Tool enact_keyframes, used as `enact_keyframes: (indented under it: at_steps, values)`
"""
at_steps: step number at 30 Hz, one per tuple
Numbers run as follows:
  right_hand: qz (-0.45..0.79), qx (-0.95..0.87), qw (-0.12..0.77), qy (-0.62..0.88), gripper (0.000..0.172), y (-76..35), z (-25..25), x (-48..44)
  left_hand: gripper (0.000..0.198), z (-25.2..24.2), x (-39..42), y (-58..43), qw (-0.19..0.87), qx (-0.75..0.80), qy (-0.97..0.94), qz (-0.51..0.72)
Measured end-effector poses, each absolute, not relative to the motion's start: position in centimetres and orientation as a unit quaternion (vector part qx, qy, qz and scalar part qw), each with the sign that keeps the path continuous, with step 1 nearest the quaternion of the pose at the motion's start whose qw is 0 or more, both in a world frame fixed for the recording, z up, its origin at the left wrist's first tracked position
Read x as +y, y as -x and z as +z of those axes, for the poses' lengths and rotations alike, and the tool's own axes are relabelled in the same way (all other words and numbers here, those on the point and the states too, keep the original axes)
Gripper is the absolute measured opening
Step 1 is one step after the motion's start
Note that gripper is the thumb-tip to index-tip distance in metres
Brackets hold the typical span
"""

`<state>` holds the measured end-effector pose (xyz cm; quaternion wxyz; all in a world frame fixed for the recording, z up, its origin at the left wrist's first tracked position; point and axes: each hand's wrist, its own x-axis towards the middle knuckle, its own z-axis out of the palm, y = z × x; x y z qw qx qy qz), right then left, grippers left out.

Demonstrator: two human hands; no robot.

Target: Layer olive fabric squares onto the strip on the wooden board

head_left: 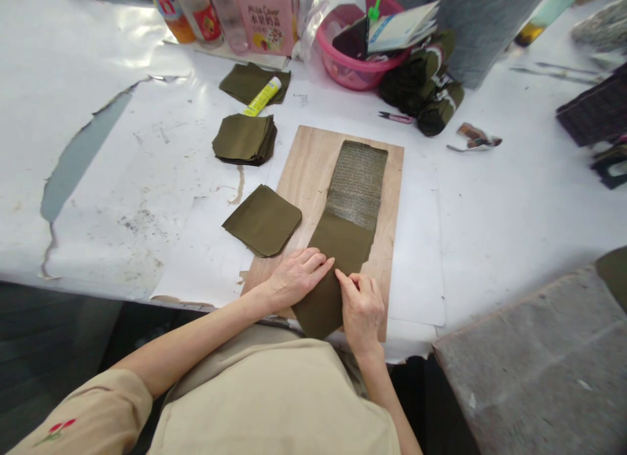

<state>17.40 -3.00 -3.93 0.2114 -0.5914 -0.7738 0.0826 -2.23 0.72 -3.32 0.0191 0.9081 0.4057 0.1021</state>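
On a wooden board point(308, 174) lies a strip of overlapping olive-green fabric pieces point(341, 241); its far part looks rough and greyish. My left hand point(301, 275) rests with fingers stretched out flat on the near part of the fabric. Right beside it, my right hand point(362, 301) pinches at the fabric's right edge with thumb and forefinger; what lies between the fingertips is too small to make out. The nearest fabric piece hangs toward the board's front edge. Left of the strip, a stack of cut fabric pieces point(263, 221) overlaps the board.
Two more fabric stacks point(243, 139) lie farther back, one under a yellow glue stick point(263, 96). Behind stand bottles point(198, 14), a pink box point(269, 21) and a pink basin point(353, 73). Thread snips point(396, 117) lie near dark rolled bundles point(438, 106). The white table cover point(122, 200) is torn.
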Motion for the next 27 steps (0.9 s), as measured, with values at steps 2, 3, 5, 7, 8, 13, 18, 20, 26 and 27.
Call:
enact_keyframes:
  at_steps: [2,3,5,7,8,13,18,20,26,27]
  values:
    - [0.083,-0.774,0.211,0.591,0.028,-17.38,-3.95,-2.97,0.033,-3.27,0.63,2.21,0.020,0.411,-0.906,0.099]
    - [0.082,-0.774,0.211,0.592,0.028,-17.38,-3.99,-2.94,0.033,-3.24,0.58,2.20,0.019,0.414,-0.905,0.098]
    - [0.080,-0.773,0.211,0.592,0.028,-17.37,-4.08,-2.90,0.033,-3.21,0.50,2.16,0.016,0.423,-0.901,0.096]
    - [0.078,-0.773,0.212,0.593,0.028,-17.39,-4.17,-2.88,0.033,-3.21,0.43,2.10,0.009,0.429,-0.898,0.095]
    - [0.078,-0.773,0.212,0.592,0.028,-17.39,-4.19,-2.88,0.032,-3.21,0.40,2.07,0.005,0.431,-0.897,0.095]
    - [0.080,-0.776,0.208,0.591,0.029,-17.35,-3.95,-2.87,0.034,-3.19,0.41,2.02,-0.018,0.433,-0.895,0.109]
    - [0.082,-0.775,0.203,0.592,0.029,-17.31,-3.74,-2.79,0.033,-3.13,0.74,2.24,-0.004,0.349,-0.929,0.121]
    - [0.084,-0.775,0.202,0.593,0.030,-17.38,-3.74,-2.77,0.031,-3.20,0.87,2.31,0.008,0.340,-0.933,0.119]
    - [0.094,-0.781,0.215,0.579,0.025,-17.77,-3.38,-2.65,0.032,-3.42,0.92,2.26,0.026,0.353,-0.927,0.126]
    - [0.096,-0.781,0.216,0.578,0.024,-17.83,-3.33,-2.63,0.031,-3.40,0.91,2.23,0.023,0.355,-0.926,0.124]
